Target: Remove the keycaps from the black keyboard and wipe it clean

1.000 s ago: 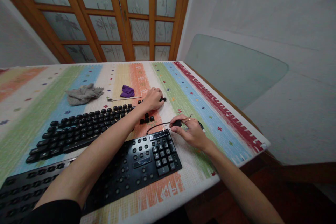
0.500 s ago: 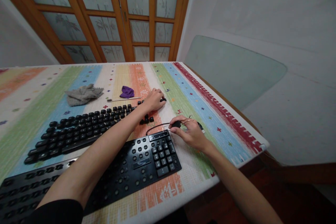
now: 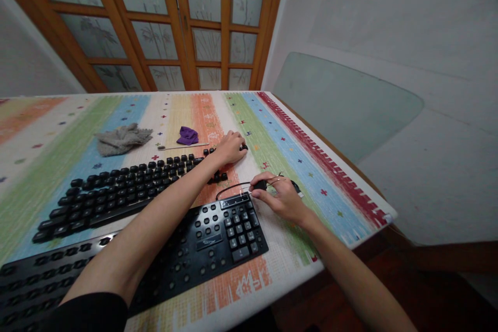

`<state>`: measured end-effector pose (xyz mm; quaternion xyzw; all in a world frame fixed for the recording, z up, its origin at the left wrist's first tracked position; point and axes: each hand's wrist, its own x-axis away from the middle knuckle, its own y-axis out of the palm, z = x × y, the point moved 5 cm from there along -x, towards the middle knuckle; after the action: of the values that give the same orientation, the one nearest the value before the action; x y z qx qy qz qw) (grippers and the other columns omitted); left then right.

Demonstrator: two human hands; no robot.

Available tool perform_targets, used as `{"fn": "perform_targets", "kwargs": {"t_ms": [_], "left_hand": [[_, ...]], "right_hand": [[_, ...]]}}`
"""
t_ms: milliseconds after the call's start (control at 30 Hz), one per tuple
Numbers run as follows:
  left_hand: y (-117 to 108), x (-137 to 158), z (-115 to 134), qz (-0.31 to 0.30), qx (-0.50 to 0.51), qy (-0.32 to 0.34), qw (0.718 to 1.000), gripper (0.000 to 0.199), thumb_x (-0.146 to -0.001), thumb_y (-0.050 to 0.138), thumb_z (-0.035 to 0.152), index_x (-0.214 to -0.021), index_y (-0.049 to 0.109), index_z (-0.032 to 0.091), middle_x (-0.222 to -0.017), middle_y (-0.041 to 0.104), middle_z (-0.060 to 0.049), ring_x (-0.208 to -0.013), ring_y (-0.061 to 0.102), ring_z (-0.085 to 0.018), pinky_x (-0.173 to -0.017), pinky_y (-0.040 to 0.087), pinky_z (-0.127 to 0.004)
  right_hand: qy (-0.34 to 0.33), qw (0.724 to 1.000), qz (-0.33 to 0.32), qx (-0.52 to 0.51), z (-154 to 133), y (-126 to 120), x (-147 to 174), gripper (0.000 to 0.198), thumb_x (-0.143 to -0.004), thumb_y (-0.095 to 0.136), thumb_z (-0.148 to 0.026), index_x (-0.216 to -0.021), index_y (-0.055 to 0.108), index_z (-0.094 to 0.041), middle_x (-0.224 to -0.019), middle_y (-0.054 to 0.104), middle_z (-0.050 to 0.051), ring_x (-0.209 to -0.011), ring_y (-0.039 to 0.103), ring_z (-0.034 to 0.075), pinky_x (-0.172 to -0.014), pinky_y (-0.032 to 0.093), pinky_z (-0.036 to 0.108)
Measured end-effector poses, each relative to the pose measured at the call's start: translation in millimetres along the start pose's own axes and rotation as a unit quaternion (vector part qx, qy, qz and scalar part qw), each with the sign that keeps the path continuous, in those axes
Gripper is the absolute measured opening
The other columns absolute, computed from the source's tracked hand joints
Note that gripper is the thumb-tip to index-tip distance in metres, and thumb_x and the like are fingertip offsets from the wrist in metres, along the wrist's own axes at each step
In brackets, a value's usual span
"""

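A small black block (image 3: pixel 260 185) sits between the thumb and fingers of the right hand (image 3: pixel 282 194), above the top right corner of the keyboard (image 3: pixel 209 242). The pinch is narrow, apparently because the piece is so small; thin wires run beside it, and whether they belong to it cannot be told. The left hand (image 3: pixel 230 146) reaches across the body, its fingers curled down over a black key (image 3: pixel 244 147) on the counter (image 3: pixel 290 137); whether they grip it or only touch it is hidden.

A black cable (image 3: pixel 227 187) loops between the keyboard and the right hand. Loose keys (image 3: pixel 224 176) lie near the left wrist. Farther left, more keys stand in rows (image 3: pixel 116 192), probably laid out so to keep their order. The number keys (image 3: pixel 240 233) are seated in the keyboard; their pale marks are too small to read. The plate beside them bears a light emblem, with no legible brand.

Beyond lie a thin brush (image 3: pixel 182 146), a purple cloth (image 3: pixel 187 136) and a crumpled grey cloth (image 3: pixel 123 139), perhaps set back to leave room for the keys.
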<state>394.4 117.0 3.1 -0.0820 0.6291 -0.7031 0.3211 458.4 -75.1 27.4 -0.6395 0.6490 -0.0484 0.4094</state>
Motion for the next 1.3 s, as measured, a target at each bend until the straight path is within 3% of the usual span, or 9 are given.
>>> {"fn": "perform_targets", "kwargs": {"t_ms": [233,500,1067,1300], "left_hand": [[-2.4,0.7,2.2,-0.008,-0.001,-0.006,1.0,0.021,-0.085,0.058,0.025,-0.097,0.073,0.016,-0.109,0.064,-0.013,-0.107,0.051,-0.031,-0.097,0.043,-0.043],[-6.0,-0.2,5.1,-0.021,-0.013,-0.012,1.0,0.024,-0.085,0.057,0.024,-0.099,0.073,0.012,-0.112,0.065,-0.015,-0.109,0.051,-0.032,-0.095,0.045,-0.043],[-4.9,1.1,1.1,-0.024,-0.008,-0.015,1.0,0.025,-0.082,0.06,0.026,-0.101,0.071,0.014,-0.109,0.065,-0.014,-0.108,0.051,-0.032,-0.096,0.043,-0.043],[-25.9,17.6,5.0,0.016,0.016,0.015,1.0,0.026,-0.086,0.057,0.027,-0.107,0.066,0.014,-0.112,0.064,-0.013,-0.111,0.051,-0.03,-0.099,0.042,-0.044]], "right_hand": [[0.006,1.0,0.021,-0.016,-0.8,-4.5,0.0,0.024,-0.095,0.06,-0.041,-0.092,0.065,-0.018,-0.082,0.071,0.004,-0.074,0.068,0.017,-0.074,0.051,0.03],[-0.004,1.0,0.0,-0.005,-16.5,-16.6,7.3,0.023,-0.096,0.06,-0.042,-0.093,0.064,-0.019,-0.082,0.072,0.003,-0.073,0.067,0.016,-0.071,0.051,0.028],[0.013,1.0,0.004,0.007,-11.9,-22.9,18.4,0.024,-0.095,0.06,-0.043,-0.094,0.064,-0.019,-0.081,0.073,0.003,-0.072,0.068,0.015,-0.07,0.049,0.029],[0.036,0.999,-0.012,-0.014,-6.3,-24.0,21.2,0.02,-0.094,0.062,-0.039,-0.095,0.066,-0.019,-0.083,0.073,0.003,-0.075,0.069,0.016,-0.073,0.049,0.029]]}}
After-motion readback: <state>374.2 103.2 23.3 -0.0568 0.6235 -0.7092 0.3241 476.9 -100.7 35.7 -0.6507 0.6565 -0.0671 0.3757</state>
